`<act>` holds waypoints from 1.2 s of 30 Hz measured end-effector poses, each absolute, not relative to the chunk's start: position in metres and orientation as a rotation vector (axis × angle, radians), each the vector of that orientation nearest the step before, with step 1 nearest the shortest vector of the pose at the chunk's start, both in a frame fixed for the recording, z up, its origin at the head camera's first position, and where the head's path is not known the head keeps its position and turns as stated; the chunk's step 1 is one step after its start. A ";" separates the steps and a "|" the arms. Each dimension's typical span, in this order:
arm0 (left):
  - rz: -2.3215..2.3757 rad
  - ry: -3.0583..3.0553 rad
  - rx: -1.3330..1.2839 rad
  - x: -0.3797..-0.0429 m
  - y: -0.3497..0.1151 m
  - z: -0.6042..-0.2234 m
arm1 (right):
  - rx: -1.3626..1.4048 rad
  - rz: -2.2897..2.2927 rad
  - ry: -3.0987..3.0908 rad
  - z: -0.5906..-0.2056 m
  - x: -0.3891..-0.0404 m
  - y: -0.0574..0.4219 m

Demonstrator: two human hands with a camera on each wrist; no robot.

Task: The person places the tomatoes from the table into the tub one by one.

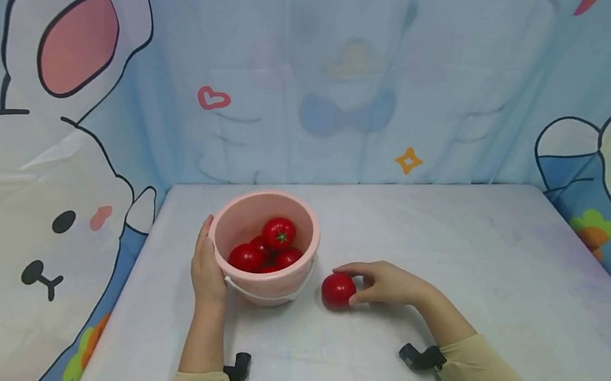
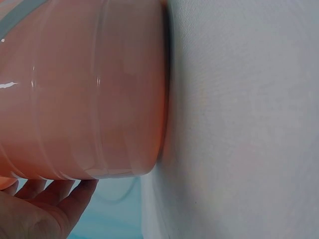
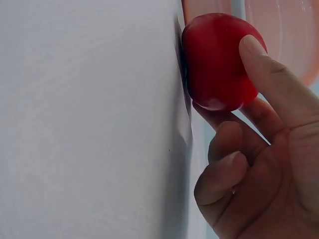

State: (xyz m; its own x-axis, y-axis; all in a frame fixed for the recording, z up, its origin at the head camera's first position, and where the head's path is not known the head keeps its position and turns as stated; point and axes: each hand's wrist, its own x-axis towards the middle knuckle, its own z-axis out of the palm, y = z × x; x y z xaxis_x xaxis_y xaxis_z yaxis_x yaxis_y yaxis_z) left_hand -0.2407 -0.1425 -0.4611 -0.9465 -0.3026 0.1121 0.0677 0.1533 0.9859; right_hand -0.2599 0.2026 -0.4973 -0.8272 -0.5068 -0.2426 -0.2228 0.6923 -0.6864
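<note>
A pink bucket (image 1: 271, 283) with a white handle stands upright on the table, several red tomatoes (image 1: 279, 233) inside it. Against its left wall rests my left hand (image 1: 207, 272), the fingers fairly straight along the side; the left wrist view shows the fingertips (image 2: 75, 196) touching the bucket's wall (image 2: 89, 99). Just right of the bucket, my right hand (image 1: 389, 281) pinches a single red tomato (image 1: 338, 291) between thumb and fingers. In the right wrist view that tomato (image 3: 219, 64) is at the table surface, with the thumb across one side and the other fingers curled beneath.
White cloth covers the table (image 1: 466, 246). A blue curtain (image 1: 264, 59) with cartoon prints hangs along the back and sides. The bucket's white handle (image 1: 274, 299) hangs down at its front. Black wrist mounts (image 1: 423, 357) sit at both sleeves.
</note>
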 end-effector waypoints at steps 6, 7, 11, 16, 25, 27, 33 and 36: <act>-1.864 -2.143 0.223 -0.240 -0.142 -0.461 | -0.600 -0.923 2.510 -0.496 -0.262 0.203; -1.859 -2.141 0.218 -0.241 -0.142 -0.461 | -0.597 -0.924 2.511 -0.494 -0.262 0.203; -1.830 -2.144 0.213 -0.240 -0.142 -0.461 | -0.594 -0.924 2.513 -0.483 -0.263 0.205; -1.815 -2.144 0.211 -0.240 -0.141 -0.460 | -0.628 -0.921 2.530 -0.462 -0.268 0.209; -1.827 -2.142 0.213 -0.240 -0.142 -0.460 | -0.708 -0.871 2.622 -0.413 -0.284 0.218; -1.828 -2.139 0.209 -0.241 -0.142 -0.460 | -0.742 -0.854 2.647 -0.400 -0.288 0.219; -1.836 -2.144 0.219 -0.241 -0.142 -0.460 | -0.801 -0.808 2.709 -0.362 -0.296 0.220; -1.838 -2.147 0.225 -0.241 -0.141 -0.460 | -0.816 -0.787 2.704 -0.345 -0.300 0.217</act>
State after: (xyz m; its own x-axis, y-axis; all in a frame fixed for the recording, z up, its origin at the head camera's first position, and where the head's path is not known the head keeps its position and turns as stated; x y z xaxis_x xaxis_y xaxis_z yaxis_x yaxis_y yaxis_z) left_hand -0.2410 -0.1413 -0.4604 -0.9411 -0.3130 0.1279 0.0782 0.1665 0.9829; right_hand -0.3003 0.2168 -0.3449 -0.8248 -0.5637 -0.0442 -0.4518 0.7041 -0.5479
